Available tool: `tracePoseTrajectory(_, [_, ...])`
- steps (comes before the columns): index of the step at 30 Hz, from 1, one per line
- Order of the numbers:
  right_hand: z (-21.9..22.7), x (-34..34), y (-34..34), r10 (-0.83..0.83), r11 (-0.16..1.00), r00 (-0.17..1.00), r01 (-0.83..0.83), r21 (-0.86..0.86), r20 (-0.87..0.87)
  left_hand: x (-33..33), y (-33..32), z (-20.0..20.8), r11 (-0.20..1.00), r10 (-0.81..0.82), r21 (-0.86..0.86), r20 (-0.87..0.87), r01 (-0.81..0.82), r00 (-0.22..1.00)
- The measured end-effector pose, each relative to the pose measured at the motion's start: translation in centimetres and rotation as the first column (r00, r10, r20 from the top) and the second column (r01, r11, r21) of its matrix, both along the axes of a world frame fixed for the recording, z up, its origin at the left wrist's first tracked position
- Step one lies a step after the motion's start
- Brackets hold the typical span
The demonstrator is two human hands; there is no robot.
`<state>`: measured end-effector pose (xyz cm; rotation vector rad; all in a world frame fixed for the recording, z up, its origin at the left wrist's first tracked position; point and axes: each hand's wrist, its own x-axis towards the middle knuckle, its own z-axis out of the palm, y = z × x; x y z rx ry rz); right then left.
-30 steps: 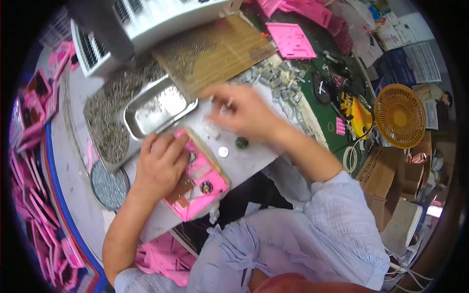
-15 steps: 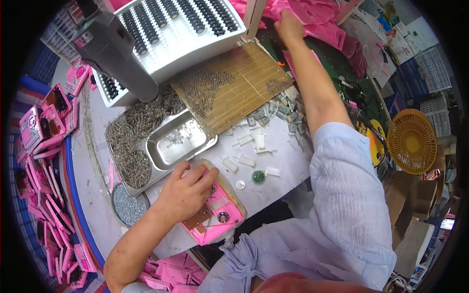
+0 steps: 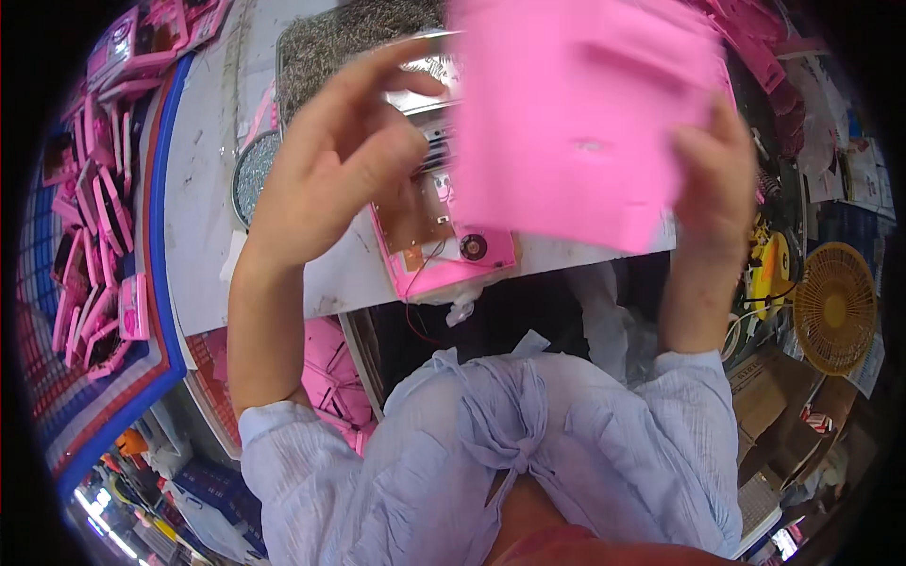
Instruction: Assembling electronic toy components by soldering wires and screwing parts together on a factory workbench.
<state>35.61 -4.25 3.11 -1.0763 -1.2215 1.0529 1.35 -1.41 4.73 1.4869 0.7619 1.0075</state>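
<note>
A flat pink plastic panel (image 3: 566, 141), blurred by motion, hangs in front of me above the bench. My right hand (image 3: 717, 170) grips its right edge, fingers partly behind it. My left hand (image 3: 344, 156) is raised beside the panel's left edge, fingers apart and curved, with nothing in it. Below lies an opened pink casing (image 3: 453, 274) at the table's front edge, with a brown board, thin wires and a small round black-and-silver part (image 3: 474, 247). The panel hides part of that casing.
A metal tray heaped with screws (image 3: 349, 42) stands behind my left hand, near a round dish of grey granules (image 3: 257, 174). Stacked pink casings (image 3: 94, 208) fill the left side. More pink parts (image 3: 335, 368) lie below the table edge. A yellow basket-like fan guard (image 3: 834, 307) is at right.
My right hand has come back from the far pink pile with the panel in it. My left hand has lifted off the casing. The view has tilted down toward me.
</note>
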Motion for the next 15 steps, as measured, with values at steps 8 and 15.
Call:
tracePoseTrajectory(8, [0.9, -10.8, 3.4, 0.519, 0.849, 0.855, -0.518, -0.108, -0.024, -2.9, -3.2, 0.5, 0.893, 0.433, -0.219, 0.174, -0.394, 0.884])
tracePoseTrajectory(15, [-0.6, -7.6, -2.5, 0.217, 0.955, 0.976, -0.219, -0.201, -0.035, 0.0, -7.7, -5.9, 0.905, 0.408, -0.177, 0.105, -0.387, 0.907])
